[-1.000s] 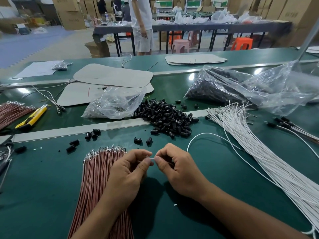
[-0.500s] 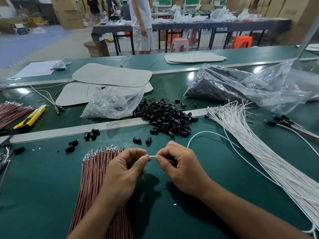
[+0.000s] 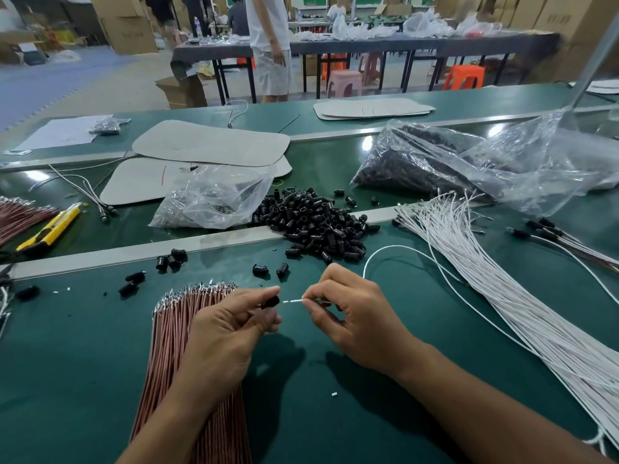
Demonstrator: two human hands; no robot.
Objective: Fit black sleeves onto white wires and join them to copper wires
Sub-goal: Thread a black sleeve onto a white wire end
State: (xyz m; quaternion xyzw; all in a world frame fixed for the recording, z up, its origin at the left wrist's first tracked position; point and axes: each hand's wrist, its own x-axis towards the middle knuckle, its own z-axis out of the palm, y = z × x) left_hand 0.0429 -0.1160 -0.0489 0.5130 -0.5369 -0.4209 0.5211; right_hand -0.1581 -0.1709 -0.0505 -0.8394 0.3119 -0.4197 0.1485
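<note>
Left hand [image 3: 227,329] grip clamped on black sleeve [image 3: 270,301]; right hand [image 3: 351,316] grip pinched on white wire [image 3: 294,301], tip just short of sleeve mouth, above counter [image 3: 67,363]. Risk: pushed off-line, the thin wire likely buckles or misses the bore.
</note>
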